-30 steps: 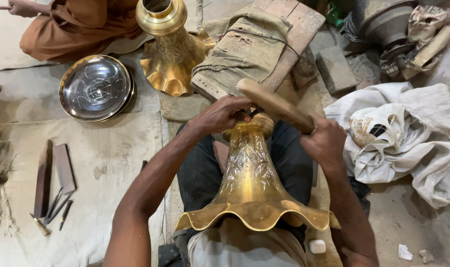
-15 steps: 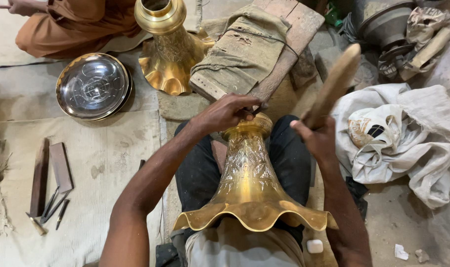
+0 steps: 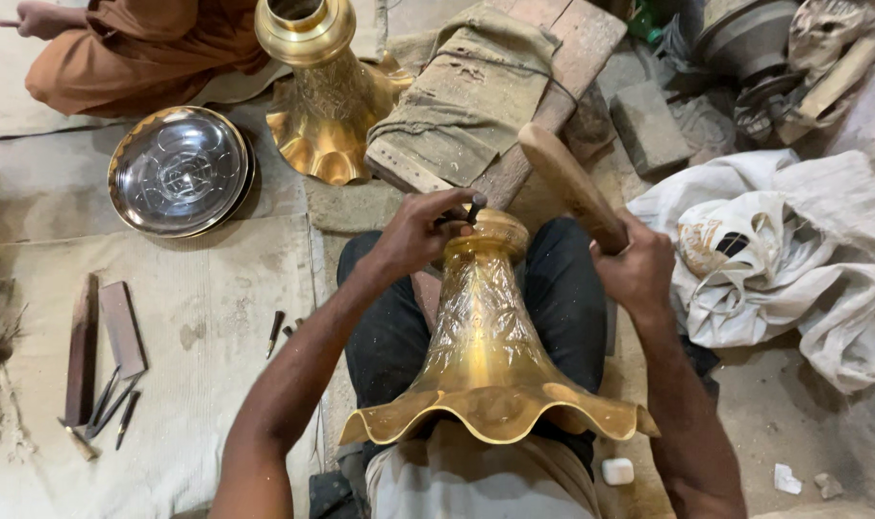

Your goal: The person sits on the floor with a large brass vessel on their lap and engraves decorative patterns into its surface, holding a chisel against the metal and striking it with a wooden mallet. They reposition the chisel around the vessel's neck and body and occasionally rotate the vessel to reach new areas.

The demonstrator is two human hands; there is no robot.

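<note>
Brass vase (image 3: pixel 486 356) on lap; mallet (image 3: pixel 572 187) raised

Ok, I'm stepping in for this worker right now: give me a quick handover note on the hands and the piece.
Left hand: holds a small dark punch against the neck of the brass vase.
Right hand: grips a wooden mallet, raised beside the punch.
The vase lies across the lap, flared rim towards the body.
Done: engraved pattern covers the body.
Left: cannot tell how much of the neck remains.
Spare tools lie on the mat to the left.
</note>
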